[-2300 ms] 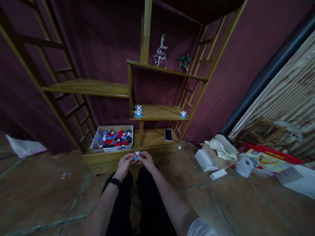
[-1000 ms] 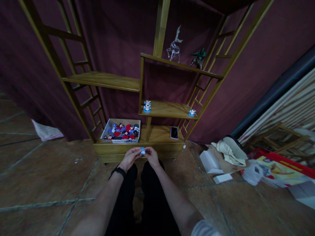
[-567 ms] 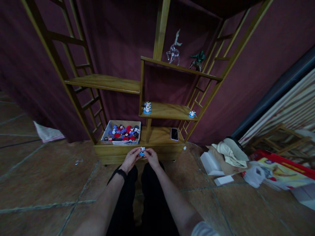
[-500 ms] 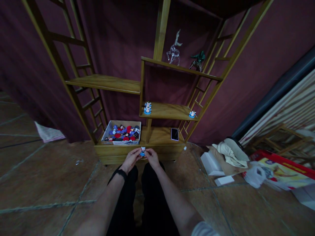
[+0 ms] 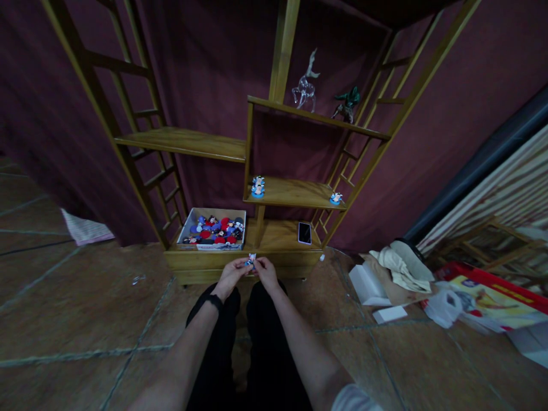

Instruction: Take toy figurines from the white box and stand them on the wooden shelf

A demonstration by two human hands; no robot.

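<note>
Both hands meet in front of a wooden shelf unit, above my dark trouser legs. My left hand and my right hand pinch a small figurine with a blue base between their fingertips. A white box full of red, blue and black figurine parts stands on the bottom shelf just behind my left hand. Two alike figurines on blue bases stand at the left of the middle shelf, one more at its right end.
A phone lies on the bottom shelf. A glass horse and a green figure stand on the top shelf. Right on the tiled floor lie white boxes, cloth, a plastic bag, a red-edged box.
The view has shifted a little and my hands have risen slightly nearer the shelf. The fingers have kept turning the small figurine between them.
</note>
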